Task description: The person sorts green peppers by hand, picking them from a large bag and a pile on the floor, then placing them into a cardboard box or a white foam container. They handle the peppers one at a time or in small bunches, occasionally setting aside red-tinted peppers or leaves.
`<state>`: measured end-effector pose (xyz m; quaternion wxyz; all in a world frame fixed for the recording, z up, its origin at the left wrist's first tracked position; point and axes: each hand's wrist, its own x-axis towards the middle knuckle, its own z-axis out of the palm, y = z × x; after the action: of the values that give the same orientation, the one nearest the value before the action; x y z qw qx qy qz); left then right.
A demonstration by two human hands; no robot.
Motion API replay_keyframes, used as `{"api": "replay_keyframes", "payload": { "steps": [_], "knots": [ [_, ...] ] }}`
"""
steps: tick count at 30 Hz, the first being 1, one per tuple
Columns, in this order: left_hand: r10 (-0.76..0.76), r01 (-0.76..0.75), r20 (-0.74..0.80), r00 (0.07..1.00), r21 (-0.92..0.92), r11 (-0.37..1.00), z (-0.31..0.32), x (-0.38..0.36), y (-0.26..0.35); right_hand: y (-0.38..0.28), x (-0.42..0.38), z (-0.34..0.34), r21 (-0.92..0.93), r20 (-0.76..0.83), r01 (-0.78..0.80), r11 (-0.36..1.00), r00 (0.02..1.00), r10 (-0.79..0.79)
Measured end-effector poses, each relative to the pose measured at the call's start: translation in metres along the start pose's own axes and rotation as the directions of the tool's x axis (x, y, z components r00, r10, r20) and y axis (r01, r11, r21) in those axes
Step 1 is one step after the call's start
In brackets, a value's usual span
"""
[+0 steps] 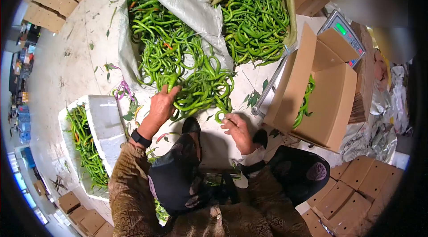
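Note:
Long green chili peppers (200, 89) spill out of a white woven sack (187, 2) onto the pale floor in front of me. At the near left side of this heap, my left hand (161, 107) has its fingers closed around a green chili pepper (172, 81). My right hand (238, 132) is at the heap's lower right edge. Its bent fingertips meet a curled green chili pepper (217, 115) and seem to pinch it. Part of that contact is hidden.
A cardboard box (332, 103) holding a few peppers sits tilted right, beside a scale (341, 29) with a lit display. A second pepper-filled sack (292, 5) lies behind. A white foam box (104, 121) of peppers stands left. Stacked cartons (352, 188) occupy the lower right.

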<state>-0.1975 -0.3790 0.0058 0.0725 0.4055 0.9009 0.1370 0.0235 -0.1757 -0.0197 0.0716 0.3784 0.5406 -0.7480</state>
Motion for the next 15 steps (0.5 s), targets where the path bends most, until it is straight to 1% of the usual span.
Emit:
{"api": "replay_keyframes", "payload": {
  "steps": [1,2,3,4,6,7,8,10,11,12,13,14,15],
  "knots": [
    [0.012,-0.012,-0.076,0.997,0.002,1.0,-0.008,-0.002,-0.004,0.006,-0.001,0.002,0.012,0.044,-0.013,1.0,0.999,0.012],
    [0.035,-0.035,-0.148,0.988,-0.003,0.999,-0.027,0.005,0.009,-0.001,-0.011,0.007,-0.005,0.045,-0.023,1.0,0.999,0.023],
    [-0.001,-0.024,-0.249,0.969,-0.1,0.995,-0.049,0.007,0.023,-0.006,-0.023,0.007,-0.052,0.055,0.0,0.999,0.998,0.003],
    [-0.037,-0.007,-0.282,0.959,-0.154,0.988,-0.073,0.01,0.035,-0.008,-0.031,0.009,-0.1,0.079,0.022,0.995,0.997,-0.014],
    [-0.036,0.037,-0.222,0.974,0.002,0.999,-0.085,0.012,0.03,-0.006,-0.046,0.013,-0.111,0.068,0.056,0.992,0.997,-0.049],
    [-0.016,0.015,-0.242,0.97,-0.006,1.0,-0.085,0.014,0.017,-0.007,-0.051,0.012,-0.139,0.047,0.084,0.987,0.996,-0.078],
    [0.002,-0.025,-0.281,0.96,-0.079,0.997,-0.099,0.017,0.013,-0.008,-0.053,0.007,-0.139,0.042,0.104,0.985,0.994,-0.099],
    [-0.039,-0.105,-0.46,0.887,-0.284,0.953,-0.124,0.018,0.012,0.001,-0.062,0.003,-0.175,0.068,0.214,0.961,0.976,-0.205],
    [-0.02,-0.097,-0.478,0.878,-0.219,0.971,-0.148,0.015,0.027,-0.003,-0.069,0.003,-0.199,0.046,0.231,0.952,0.973,-0.226],
    [-0.029,-0.023,-0.419,0.907,-0.12,0.993,-0.162,0.012,0.034,-0.002,-0.071,0.003,-0.228,0.046,0.256,0.94,0.967,-0.252],
    [-0.031,-0.017,-0.431,0.902,-0.108,0.994,-0.17,0.008,0.033,-0.007,-0.078,0.005,-0.205,0.069,0.254,0.945,0.967,-0.245],
    [-0.138,-0.007,-0.422,0.896,-0.324,0.946,-0.175,0.008,0.031,-0.013,-0.086,0.005,-0.183,0.08,0.25,0.951,0.968,-0.239],
    [-0.233,-0.003,-0.381,0.895,-0.526,0.85,-0.179,0.01,0.03,-0.016,-0.092,0.003,-0.177,0.073,0.257,0.95,0.966,-0.247]
  ]
}}
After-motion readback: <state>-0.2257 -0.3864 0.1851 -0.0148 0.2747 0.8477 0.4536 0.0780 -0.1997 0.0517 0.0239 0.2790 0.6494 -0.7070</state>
